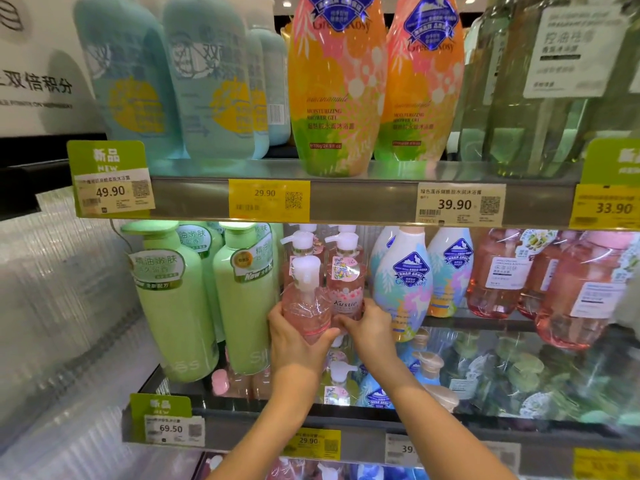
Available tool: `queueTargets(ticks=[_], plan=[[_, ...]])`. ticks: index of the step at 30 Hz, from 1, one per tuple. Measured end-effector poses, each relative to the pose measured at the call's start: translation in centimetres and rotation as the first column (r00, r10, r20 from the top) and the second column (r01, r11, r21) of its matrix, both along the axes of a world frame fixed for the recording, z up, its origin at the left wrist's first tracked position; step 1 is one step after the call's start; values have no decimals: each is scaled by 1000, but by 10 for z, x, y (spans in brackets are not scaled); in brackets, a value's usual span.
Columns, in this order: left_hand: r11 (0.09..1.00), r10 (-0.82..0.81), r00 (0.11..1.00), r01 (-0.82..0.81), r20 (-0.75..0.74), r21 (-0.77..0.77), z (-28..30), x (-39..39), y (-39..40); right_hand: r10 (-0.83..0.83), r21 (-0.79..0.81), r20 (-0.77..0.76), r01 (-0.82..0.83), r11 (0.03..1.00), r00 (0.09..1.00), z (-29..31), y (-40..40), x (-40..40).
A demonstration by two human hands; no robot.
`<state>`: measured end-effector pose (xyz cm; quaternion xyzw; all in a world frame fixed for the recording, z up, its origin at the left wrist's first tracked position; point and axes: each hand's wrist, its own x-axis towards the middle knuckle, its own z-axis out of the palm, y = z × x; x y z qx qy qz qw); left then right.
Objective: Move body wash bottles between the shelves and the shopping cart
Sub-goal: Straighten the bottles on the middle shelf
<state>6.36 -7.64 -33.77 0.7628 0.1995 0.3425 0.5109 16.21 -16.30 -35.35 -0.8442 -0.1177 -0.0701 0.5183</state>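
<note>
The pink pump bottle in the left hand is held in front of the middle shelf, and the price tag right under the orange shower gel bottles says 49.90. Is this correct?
Not quite. The left hand does hold the pink pump bottle at the middle shelf, but the head view shows the tag under the orange shower gel bottles reads 39.90. The 49.90 tag hangs under the blue bottles.

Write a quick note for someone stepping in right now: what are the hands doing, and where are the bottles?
Left hand grips a pink pump bottle at the middle shelf.
Right hand holds the pink Kustie bottle beside it, in the same row.
More pink bottles stand behind; green bottles are to their left.
The cart is out of view, so what is done cannot be told.
Left: finish moving the two held bottles.
</note>
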Motion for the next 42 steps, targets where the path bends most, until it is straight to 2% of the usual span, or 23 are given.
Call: queueTargets(ticks=[9,12,15,18,21,23,28,31,33,36,37,39,42], plan=[[1000,28,999,-27,-42,3,2,0,-2,10,56,-30,-8,998,999,0,3,0],[1000,20,996,-21,-86,-9,3,-2,-1,38,-42,-74,-42,998,997,7,-5,-6],[1000,-10,994,8,-112,-22,6,-1,-1,96,-37,-130,-101,994,987,7,-15,-20],[991,-133,973,130,-186,-28,11,-1,2,207,-129,-167,-230,965,964,6,-11,-41],[929,-369,885,350,-283,-120,13,-10,7,204,-169,-141,-226,959,969,11,-3,-57],[896,-442,837,430,-323,-111,14,-22,9,202,-112,-173,-223,968,964,12,-3,-60],[953,-295,915,304,-275,-11,6,-34,9,254,166,-213,-222,961,943,11,1,-63],[953,-303,925,297,-231,-62,-5,-42,10,347,244,-226,-292,925,910,8,1,-64],[961,-273,935,274,-228,-30,-7,-47,11,364,214,-197,-322,922,910,7,1,-62],[973,-103,964,149,-247,176,-9,-53,14,299,-20,-132,-304,952,945,16,1,-61],[960,-47,967,113,-250,255,-9,-54,15,301,-54,-129,-310,949,945,19,2,-61],[935,18,968,72,-249,346,-10,-54,17,317,-30,-143,-325,945,937,22,4,-62],[938,30,976,47,-215,345,-12,-51,21,329,-44,-140,-338,940,934,23,9,-61]])
